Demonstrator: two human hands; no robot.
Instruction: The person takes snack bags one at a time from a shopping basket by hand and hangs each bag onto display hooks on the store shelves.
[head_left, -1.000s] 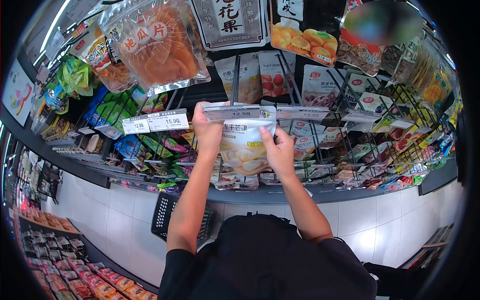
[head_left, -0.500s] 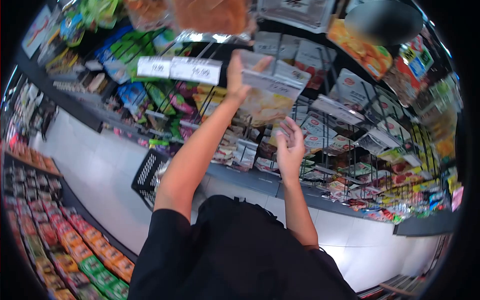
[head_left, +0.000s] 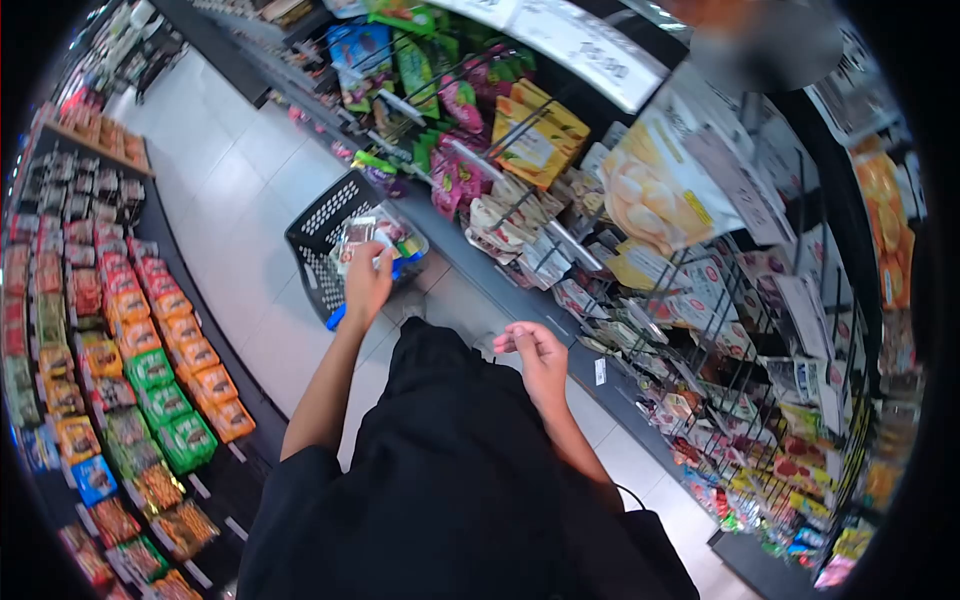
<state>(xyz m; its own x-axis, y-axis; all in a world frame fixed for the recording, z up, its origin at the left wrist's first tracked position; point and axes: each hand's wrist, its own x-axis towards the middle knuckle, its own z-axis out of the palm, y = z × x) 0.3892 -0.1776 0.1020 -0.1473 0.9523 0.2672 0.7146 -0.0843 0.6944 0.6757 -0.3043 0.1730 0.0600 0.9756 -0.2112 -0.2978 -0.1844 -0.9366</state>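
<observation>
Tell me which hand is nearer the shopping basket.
The left hand: it reaches over the packages in the shopping basket, while the right hand is off to the side, fingers loosely curled.

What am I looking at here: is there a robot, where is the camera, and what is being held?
There is no robot. A person works with two bare hands, and every picture comes from one camera on their head, looking forward and down. The dark clothing at the bottom is their own.

The left hand is over a black perforated plastic basket with packaged goods inside; whether it grips anything is unclear. The right hand, fingers loosely curled, appears to hold nothing.

On the right, a white-and-yellow pouch hangs among other packets. On the left are rows of red, orange and green packets.
</observation>
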